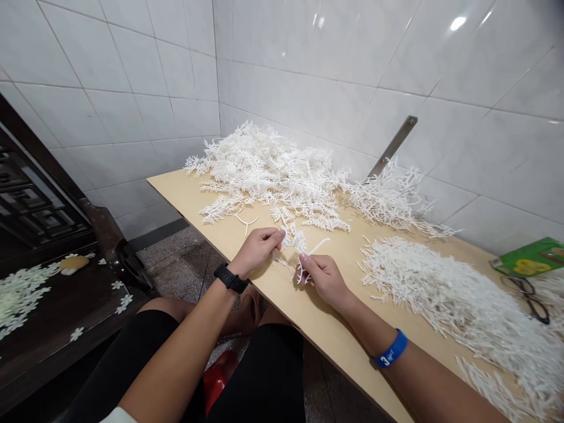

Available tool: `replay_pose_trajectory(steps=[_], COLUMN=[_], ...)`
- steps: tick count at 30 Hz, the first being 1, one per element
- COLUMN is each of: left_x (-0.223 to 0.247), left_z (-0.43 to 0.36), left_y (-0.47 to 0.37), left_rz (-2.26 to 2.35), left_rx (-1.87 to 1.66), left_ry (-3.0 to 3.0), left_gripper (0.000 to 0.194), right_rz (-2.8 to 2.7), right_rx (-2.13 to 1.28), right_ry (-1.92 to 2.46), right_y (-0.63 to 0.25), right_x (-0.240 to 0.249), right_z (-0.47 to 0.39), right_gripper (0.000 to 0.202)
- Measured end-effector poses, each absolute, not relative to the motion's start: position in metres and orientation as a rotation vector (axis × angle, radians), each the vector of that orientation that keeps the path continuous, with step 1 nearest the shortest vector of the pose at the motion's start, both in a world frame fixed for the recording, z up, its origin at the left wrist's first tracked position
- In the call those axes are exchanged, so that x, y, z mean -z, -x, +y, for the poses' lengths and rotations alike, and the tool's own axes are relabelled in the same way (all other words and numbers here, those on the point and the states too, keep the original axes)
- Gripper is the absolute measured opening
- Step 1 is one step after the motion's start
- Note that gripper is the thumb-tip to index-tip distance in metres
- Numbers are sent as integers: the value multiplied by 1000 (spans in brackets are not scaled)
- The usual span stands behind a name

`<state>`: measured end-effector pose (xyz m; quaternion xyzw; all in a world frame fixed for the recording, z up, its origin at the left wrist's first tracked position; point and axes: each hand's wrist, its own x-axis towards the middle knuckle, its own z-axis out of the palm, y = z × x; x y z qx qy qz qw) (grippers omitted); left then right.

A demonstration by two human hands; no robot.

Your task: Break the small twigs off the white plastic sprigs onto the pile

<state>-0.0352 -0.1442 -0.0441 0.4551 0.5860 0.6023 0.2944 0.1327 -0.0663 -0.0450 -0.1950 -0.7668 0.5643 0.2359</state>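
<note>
My left hand (263, 247), with a black watch on its wrist, is closed in a pinch above the near edge of the wooden table (352, 335). Thumb and fingertips press on part of a white branched plastic sprig (299, 242). My right hand (324, 276) pinches the lower part of that sprig, and thin prongs stick out past its fingers. The exact spot gripped by each hand is partly hidden. Just beyond my hands lies a large heap of white branched sprigs (268, 164).
On the right, a long pile of short white pieces (440, 294) spreads over the table, with dark-framed glasses (531, 299) and a green packet (529, 257) near it. A metal bracket (392, 147) rises against the tiled wall. White flower-shaped pieces (22, 291) lie on a dark wooden bench to the left.
</note>
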Motion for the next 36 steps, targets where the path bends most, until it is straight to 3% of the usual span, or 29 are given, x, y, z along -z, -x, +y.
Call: replay_pose_trajectory(steps=[11, 30, 36], left_x=[41, 44, 44], left_z=[-144, -144, -142], left_y=[34, 30, 31], left_rz=[1432, 1414, 1388], left_rx=[-1623, -1414, -1473], left_ry=[-1172, -1361, -1356], left_gripper=[40, 42, 31], right_rz=[-2027, -1933, -1839], right_rx=[-1461, -1547, -1566], right_ry=[580, 663, 678], right_y=[-129, -128, -126], right_x=[44, 44, 45], right_z=[-61, -54, -54], right_gripper=[39, 36, 35])
